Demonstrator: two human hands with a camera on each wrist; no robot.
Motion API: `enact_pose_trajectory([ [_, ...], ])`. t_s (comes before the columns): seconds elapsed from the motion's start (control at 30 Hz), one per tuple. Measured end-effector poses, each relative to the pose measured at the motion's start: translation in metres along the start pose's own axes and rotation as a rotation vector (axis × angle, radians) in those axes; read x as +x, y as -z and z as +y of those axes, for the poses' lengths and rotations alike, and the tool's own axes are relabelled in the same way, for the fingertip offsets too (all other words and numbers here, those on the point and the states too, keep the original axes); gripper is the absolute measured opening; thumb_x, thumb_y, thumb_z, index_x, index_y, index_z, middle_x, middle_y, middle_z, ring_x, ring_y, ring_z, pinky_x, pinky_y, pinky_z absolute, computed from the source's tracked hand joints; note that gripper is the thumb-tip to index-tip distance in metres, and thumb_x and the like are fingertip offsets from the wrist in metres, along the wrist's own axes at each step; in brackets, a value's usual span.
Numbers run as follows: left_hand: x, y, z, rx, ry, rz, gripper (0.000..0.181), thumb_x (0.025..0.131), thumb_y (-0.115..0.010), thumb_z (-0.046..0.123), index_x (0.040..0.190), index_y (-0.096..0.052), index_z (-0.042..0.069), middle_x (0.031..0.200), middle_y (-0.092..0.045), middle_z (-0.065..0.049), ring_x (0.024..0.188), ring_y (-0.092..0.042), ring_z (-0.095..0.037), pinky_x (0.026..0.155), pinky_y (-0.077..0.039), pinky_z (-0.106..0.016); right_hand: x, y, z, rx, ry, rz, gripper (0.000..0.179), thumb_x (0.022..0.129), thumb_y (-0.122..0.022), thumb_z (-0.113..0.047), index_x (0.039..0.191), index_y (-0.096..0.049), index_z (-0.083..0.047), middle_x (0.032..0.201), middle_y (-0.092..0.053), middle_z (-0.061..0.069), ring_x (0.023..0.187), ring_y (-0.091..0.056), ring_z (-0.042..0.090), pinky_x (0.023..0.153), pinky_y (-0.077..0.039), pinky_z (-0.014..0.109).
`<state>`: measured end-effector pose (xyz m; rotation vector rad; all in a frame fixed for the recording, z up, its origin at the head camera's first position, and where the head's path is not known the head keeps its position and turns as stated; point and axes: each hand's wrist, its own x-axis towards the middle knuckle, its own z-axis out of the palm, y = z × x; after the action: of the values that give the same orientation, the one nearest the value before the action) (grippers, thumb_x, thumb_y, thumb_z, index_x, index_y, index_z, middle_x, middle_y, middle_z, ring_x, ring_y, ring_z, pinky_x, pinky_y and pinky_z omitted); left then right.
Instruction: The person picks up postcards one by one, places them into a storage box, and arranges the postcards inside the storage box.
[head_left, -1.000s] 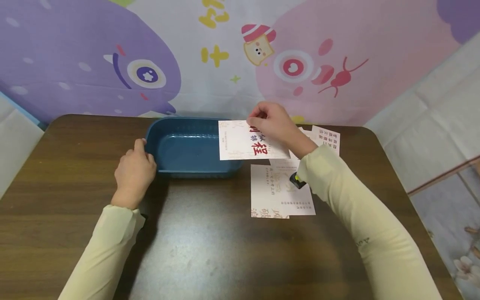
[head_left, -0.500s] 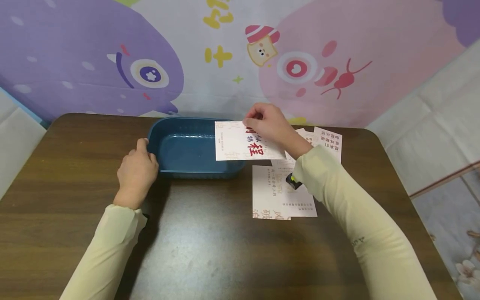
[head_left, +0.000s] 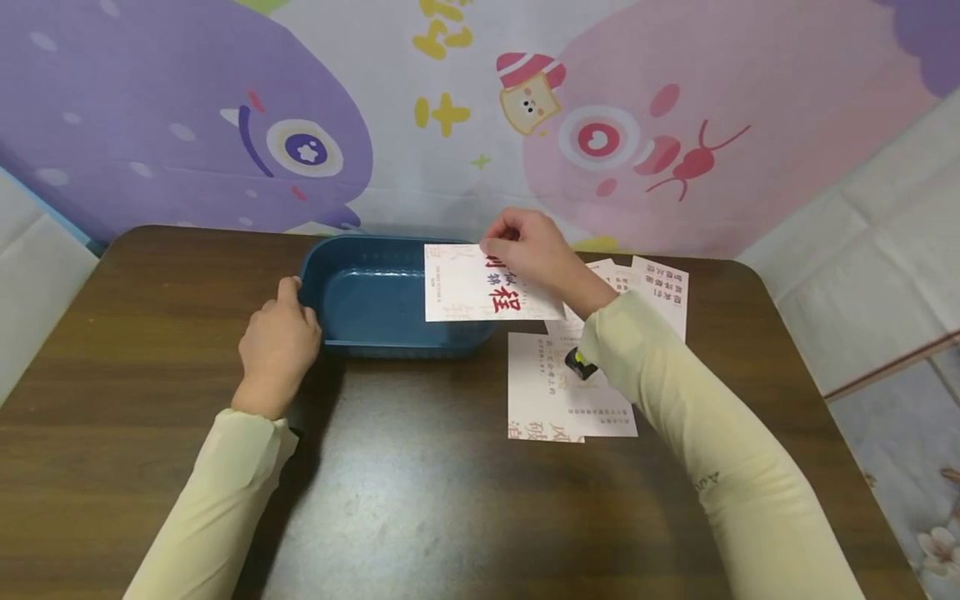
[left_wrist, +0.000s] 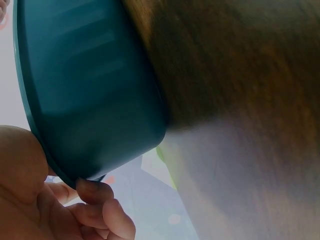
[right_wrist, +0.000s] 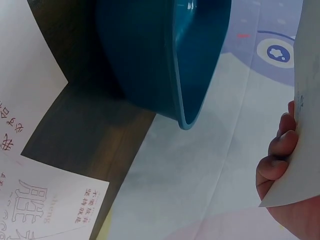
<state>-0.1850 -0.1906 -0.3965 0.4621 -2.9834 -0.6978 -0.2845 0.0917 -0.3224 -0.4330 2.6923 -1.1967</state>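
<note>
A teal plastic basin stands at the back of the wooden table, its inside bare where it shows. My left hand grips the basin's left end; in the left wrist view its thumb and fingers meet at the rim. My right hand pinches the top edge of a white printed card with red and dark characters. That card overlaps the basin's right end in the head view. From the right wrist, the card's pale back covers part of the curled fingers.
Several more printed cards lie overlapping on the table right of the basin, some partly under the right forearm in view. One card reaches farthest right. A cartoon-patterned cloth hangs behind the table's back edge.
My right hand has carried the card a little to the left, farther over the basin. The left hand keeps its grip on the rim. The whole head view has shifted slightly.
</note>
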Motion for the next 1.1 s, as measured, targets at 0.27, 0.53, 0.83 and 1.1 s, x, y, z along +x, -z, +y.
enact_pose_trajectory([
  [0.27, 0.000, 0.001, 0.000, -0.001, 0.009, 0.003, 0.044, 0.095, -0.031, 0.018, 0.136, -0.036, 0.003, 0.106, -0.057, -0.032, 0.091, -0.057, -0.048, 0.064, -0.045, -0.056, 0.003, -0.009, -0.006, 0.024, -0.012, -0.015, 0.012, 0.088, -0.060, -0.020, 0.091, -0.064, -0.009, 0.087, -0.060, 0.005, 0.080, -0.051, 0.018, 0.075, -0.040, 0.028],
  [0.53, 0.001, -0.001, -0.001, -0.003, 0.003, 0.003, 0.044, 0.095, -0.031, 0.018, 0.136, -0.036, 0.003, 0.102, -0.058, -0.031, 0.089, -0.057, -0.048, 0.061, -0.044, -0.055, 0.008, -0.018, -0.010, 0.029, -0.015, -0.038, 0.013, 0.089, -0.059, -0.022, 0.092, -0.063, -0.010, 0.090, -0.060, 0.005, 0.083, -0.052, 0.018, 0.078, -0.041, 0.029],
  [0.83, 0.001, 0.001, 0.000, 0.000, 0.009, 0.002, 0.044, 0.095, -0.032, 0.018, 0.136, -0.035, 0.004, 0.103, -0.058, -0.031, 0.088, -0.058, -0.047, 0.061, -0.044, -0.055, 0.014, -0.028, -0.013, 0.024, -0.026, -0.037, 0.013, 0.088, -0.060, -0.023, 0.090, -0.064, -0.011, 0.090, -0.061, 0.003, 0.083, -0.052, 0.017, 0.077, -0.040, 0.028],
  [1.1, 0.000, 0.000, 0.000, -0.004, 0.007, -0.005, 0.044, 0.095, -0.031, 0.018, 0.136, -0.035, 0.004, 0.101, -0.059, -0.030, 0.086, -0.058, -0.046, 0.059, -0.043, -0.053, 0.019, -0.038, -0.016, 0.012, -0.007, -0.054, 0.013, 0.088, -0.060, -0.023, 0.091, -0.064, -0.011, 0.089, -0.061, 0.003, 0.084, -0.052, 0.016, 0.078, -0.040, 0.029],
])
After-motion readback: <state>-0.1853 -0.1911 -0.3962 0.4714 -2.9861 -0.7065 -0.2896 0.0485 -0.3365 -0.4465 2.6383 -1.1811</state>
